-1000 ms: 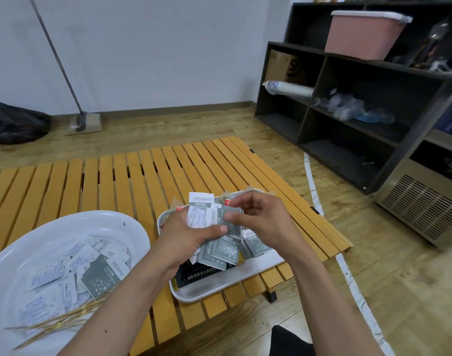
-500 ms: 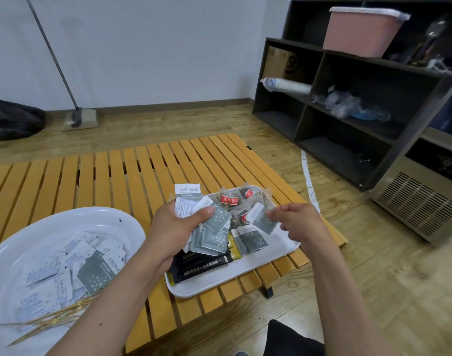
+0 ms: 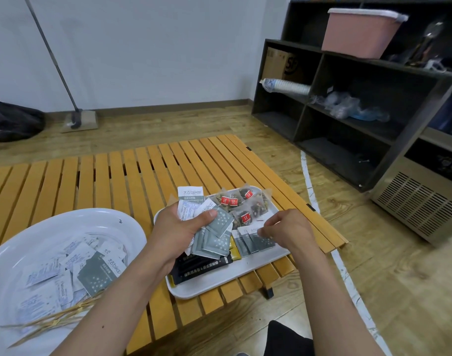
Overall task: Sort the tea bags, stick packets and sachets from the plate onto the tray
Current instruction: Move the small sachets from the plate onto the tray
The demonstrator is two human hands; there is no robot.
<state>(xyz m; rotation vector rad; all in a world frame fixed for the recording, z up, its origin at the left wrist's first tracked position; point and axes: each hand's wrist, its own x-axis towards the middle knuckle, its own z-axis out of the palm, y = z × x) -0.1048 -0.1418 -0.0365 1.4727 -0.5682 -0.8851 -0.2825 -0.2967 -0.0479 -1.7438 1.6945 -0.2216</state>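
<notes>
Sachets, view from the head: a fanned bundle of grey-and-white sachets (image 3: 206, 222) sits in the left hand, over the near left part of the tray.
Bench: a low bench (image 3: 111, 181) of yellow wooden slats stands on a wood-plank floor (image 3: 374, 291).
Room: a pale wall runs behind; a long-handled mop (image 3: 75, 116) leans on it, with a dark bag (image 3: 11, 122) to its left. A dark shelf unit (image 3: 348, 111) stands on the right, with a pink bin (image 3: 361, 32) on top and a sleeve of paper cups (image 3: 286, 86) on one shelf. A metal cabinet with a vent grille (image 3: 420, 206) stands beside it.
Plate: a large white plate (image 3: 27, 240) lies at the bench's near left, with more sachets and thin yellow stick packets (image 3: 52, 322) on it.
Tray: a white tray (image 3: 219, 281) lies at the bench's near right edge, just beside the plate. Tea bags with red tags (image 3: 235, 201) fill its far end, black packets (image 3: 201, 265) lie at its near end, and grey sachets lie in a row along its right side.
Left hand (image 3: 178, 232): fingers and thumb are curled round the bundle, thumb pressed on top.
Right hand (image 3: 286, 229): it is low over the tray's right side, fingertips (image 3: 262, 231) bent down onto the row of grey sachets; whether it pinches one cannot be told.
</notes>
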